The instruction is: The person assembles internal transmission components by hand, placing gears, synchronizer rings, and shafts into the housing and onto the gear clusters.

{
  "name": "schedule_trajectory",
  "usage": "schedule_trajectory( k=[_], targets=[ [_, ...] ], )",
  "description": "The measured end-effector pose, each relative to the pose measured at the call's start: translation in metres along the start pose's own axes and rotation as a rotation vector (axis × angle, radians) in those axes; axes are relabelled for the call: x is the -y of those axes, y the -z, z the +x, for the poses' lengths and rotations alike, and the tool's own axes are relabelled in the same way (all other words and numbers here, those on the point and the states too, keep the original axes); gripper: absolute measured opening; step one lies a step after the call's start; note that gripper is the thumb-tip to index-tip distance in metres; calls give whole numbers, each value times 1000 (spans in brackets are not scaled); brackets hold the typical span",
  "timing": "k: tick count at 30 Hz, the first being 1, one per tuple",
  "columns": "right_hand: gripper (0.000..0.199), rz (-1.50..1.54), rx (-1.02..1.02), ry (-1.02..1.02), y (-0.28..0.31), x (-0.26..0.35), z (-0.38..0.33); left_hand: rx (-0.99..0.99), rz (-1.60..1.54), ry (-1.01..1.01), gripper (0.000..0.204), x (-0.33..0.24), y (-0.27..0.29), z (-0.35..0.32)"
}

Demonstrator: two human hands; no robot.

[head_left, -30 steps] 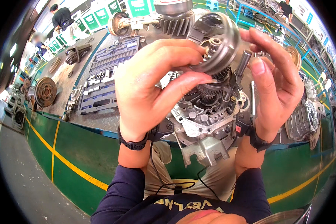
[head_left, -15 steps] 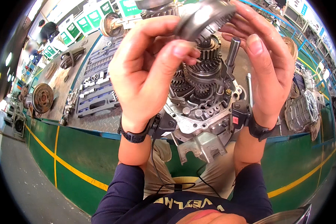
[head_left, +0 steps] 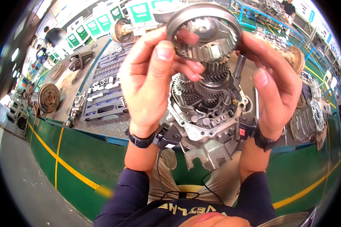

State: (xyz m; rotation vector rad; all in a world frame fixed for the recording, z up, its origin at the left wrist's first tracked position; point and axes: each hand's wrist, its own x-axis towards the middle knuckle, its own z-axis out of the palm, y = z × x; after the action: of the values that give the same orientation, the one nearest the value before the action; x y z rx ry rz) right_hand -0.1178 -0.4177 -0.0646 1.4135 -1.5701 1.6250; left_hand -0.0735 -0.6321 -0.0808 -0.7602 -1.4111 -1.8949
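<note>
Both hands hold up a grey metal synchronizer sleeve, a grooved ring with inner teeth. It is tilted so that its opening faces me. My left hand grips its left side, and one finger shows through the ring. On the right edge rest the fingers of my right hand, its thumb standing off the metal. Below the sleeve rises a stack of gears on a shaft, inside an open gearbox housing. A smooth upright rod stands right of the gears. The sleeve hides the top of the stack.
Left of the gearbox, a blue-black tool tray holds sockets. A rusty round drum stands at the bench's left edge. A ribbed metal casing lies at right. Far left, a person in dark clothing stands beyond the bench.
The sleeve has tipped from nearly edge-on to showing its open middle and inner teeth. It also sits slightly left and lower, with both hands still around it.
</note>
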Motion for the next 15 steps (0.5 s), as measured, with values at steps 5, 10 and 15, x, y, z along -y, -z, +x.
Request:
schedule_trajectory(
  k=[5,10,15],
  targets=[
    [44,-243,19,136,0,18,1,92,-301,125,42,2,2,0],
    [50,-391,-86,202,-12,20,-2,83,-652,306,43,8,-11,-8],
    [58,-368,-52,224,-5,19,-3,93,-726,446,46,9,-15,-13]
  ],
)
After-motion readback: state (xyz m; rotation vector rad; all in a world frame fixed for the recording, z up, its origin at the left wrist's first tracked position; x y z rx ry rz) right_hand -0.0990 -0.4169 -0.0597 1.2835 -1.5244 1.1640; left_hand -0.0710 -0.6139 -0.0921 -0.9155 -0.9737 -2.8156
